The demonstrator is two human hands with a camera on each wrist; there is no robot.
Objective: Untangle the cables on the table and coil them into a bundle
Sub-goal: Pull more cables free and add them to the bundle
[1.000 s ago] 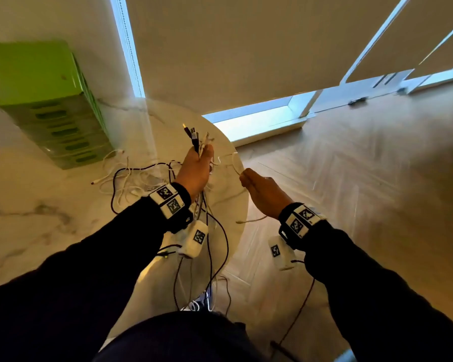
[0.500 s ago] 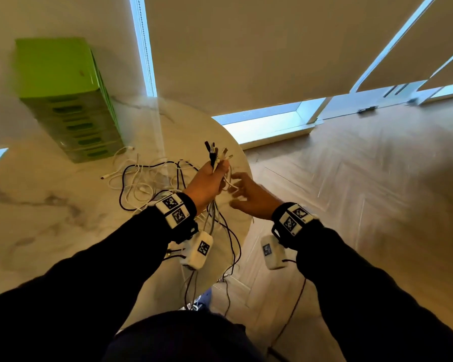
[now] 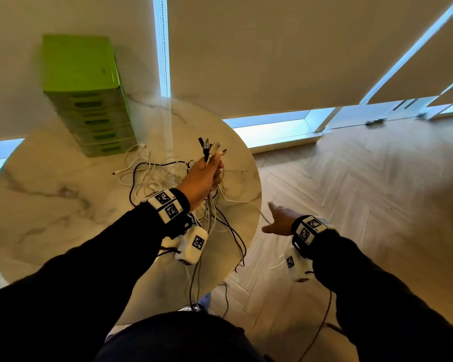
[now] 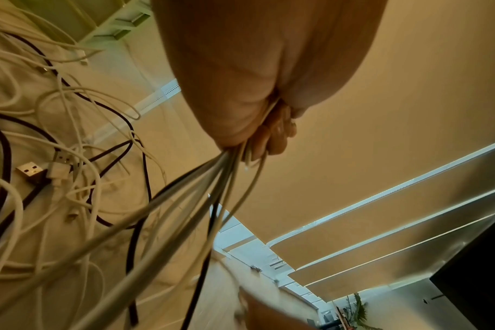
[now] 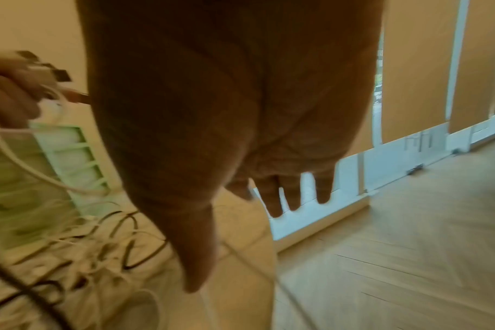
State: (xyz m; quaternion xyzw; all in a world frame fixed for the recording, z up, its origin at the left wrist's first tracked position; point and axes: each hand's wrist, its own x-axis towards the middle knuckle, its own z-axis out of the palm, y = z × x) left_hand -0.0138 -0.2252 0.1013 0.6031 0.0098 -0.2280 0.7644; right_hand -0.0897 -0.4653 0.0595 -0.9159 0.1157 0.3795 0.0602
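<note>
My left hand is raised over the round marble table and grips a bundle of black and white cables in its fist. Their plug ends stick up above the fingers. The held strands hang down past the wrist to the table's front edge. A loose tangle of cables lies on the table behind that hand, also seen as the tangle with a USB plug. My right hand hovers beyond the table's right edge, fingers straight and spread, holding nothing. A thin white strand runs under it.
A green drawer box stands at the back left of the table. Wooden floor lies to the right, with roller blinds and low window frames along the wall behind. My dark-clothed body is close to the table's front edge.
My right hand has drawn away from my left hand, down and to the right past the table edge, and now is spread open. My left hand keeps its hold on the cable ends.
</note>
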